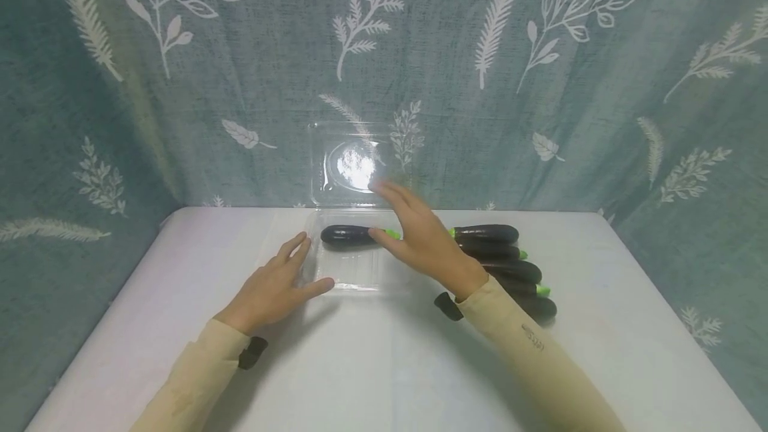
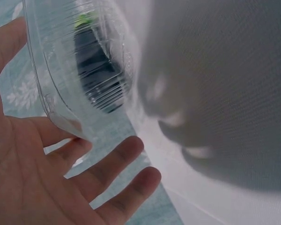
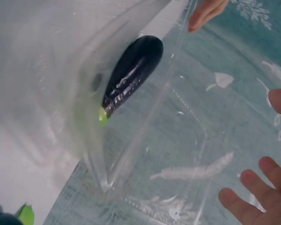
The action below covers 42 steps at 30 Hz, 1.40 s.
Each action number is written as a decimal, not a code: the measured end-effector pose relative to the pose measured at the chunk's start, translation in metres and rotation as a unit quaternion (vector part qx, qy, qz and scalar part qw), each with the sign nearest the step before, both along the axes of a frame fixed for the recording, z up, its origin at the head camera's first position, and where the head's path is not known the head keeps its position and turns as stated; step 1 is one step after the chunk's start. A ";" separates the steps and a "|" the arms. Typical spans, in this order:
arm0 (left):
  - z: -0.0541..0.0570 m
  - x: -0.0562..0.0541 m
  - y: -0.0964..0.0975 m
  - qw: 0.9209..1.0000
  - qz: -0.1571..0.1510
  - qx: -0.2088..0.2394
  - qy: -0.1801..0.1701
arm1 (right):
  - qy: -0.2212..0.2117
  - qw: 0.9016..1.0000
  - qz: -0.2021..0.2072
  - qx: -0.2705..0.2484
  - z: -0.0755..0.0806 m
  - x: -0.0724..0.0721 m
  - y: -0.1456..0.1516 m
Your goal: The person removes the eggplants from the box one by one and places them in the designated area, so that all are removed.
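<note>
A clear plastic clamshell container (image 1: 354, 273) stands at the table's far side, its lid (image 1: 319, 169) raised against the curtain. Inside its base lies one dark eggplant (image 1: 345, 235), green stem pointing right; the right wrist view shows the same eggplant (image 3: 136, 68) through the plastic. My left hand (image 1: 270, 291) is at the container's left side, with fingertips right at the rim and thumb by the front corner. Over the container's right part hovers my right hand (image 1: 423, 235), fingers extended and holding nothing; it partly covers the stem and the lid's lower right.
Several more eggplants (image 1: 510, 271) lie stacked in a row to the right of the container, partly behind my right forearm. A white cloth covers the table (image 1: 360, 365). Behind it hangs a green leaf-patterned curtain (image 1: 270, 85), which also runs along both sides.
</note>
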<state>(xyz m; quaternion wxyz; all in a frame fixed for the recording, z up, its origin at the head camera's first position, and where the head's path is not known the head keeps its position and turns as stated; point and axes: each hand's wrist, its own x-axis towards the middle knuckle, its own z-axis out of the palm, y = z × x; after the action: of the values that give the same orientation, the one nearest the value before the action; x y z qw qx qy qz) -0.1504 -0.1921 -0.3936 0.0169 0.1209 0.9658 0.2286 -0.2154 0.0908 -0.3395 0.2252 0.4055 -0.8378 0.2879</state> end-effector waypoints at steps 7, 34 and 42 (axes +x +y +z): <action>0.000 -0.001 0.000 1.000 0.000 -0.004 0.004 | -0.028 0.999 0.019 0.023 0.004 -0.021 -0.016; -0.002 -0.002 -0.003 1.000 0.002 -0.005 -0.006 | -0.237 0.946 0.043 0.217 -0.011 -0.064 -0.046; 0.000 -0.001 -0.002 1.000 -0.001 0.001 -0.004 | -0.186 0.947 0.038 0.260 -0.014 -0.061 -0.058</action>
<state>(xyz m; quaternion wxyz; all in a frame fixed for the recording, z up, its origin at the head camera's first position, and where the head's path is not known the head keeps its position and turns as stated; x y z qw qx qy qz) -0.1511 -0.1940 -0.3938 0.0209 0.1214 0.9655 0.2296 -0.2768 0.0326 -0.3533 -0.0586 0.4211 -0.8944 0.1390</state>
